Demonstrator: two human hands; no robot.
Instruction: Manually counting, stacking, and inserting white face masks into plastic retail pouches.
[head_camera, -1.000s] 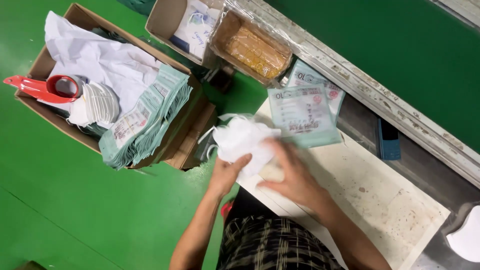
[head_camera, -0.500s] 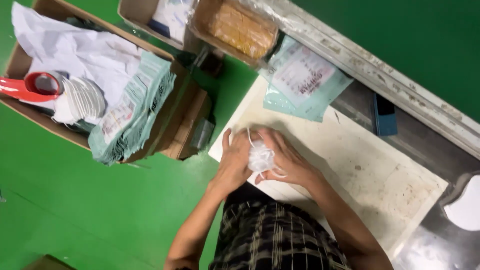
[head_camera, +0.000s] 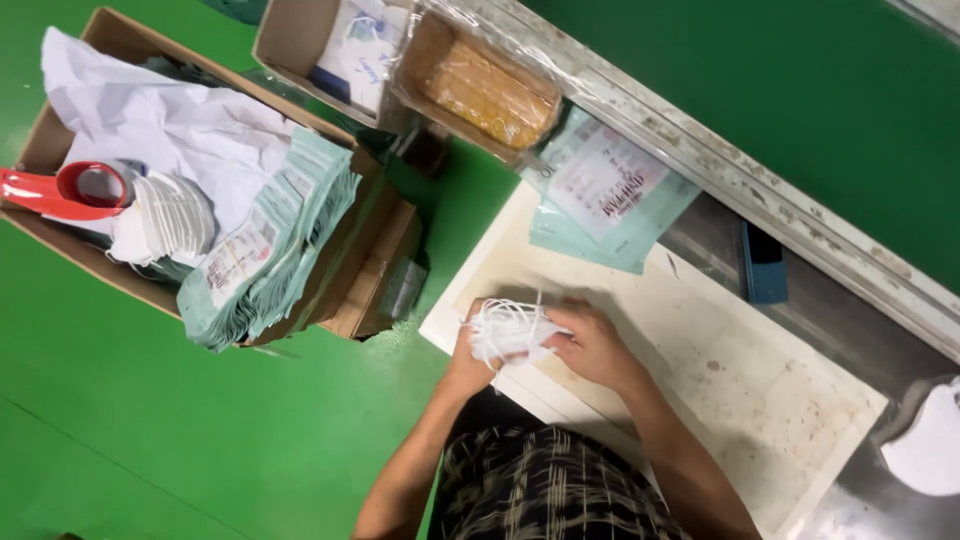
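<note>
Both hands, left (head_camera: 470, 355) and right (head_camera: 592, 345), are clamped together on a white mask bundle (head_camera: 510, 330) held just above the desk (head_camera: 740, 390); squaring its edges and tucking the loops in would keep it neat

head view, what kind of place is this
Probably a packing station in a small factory: a cardboard box stacked with teal printed pouches and white masks, a worn white work board, green painted floor.
</note>
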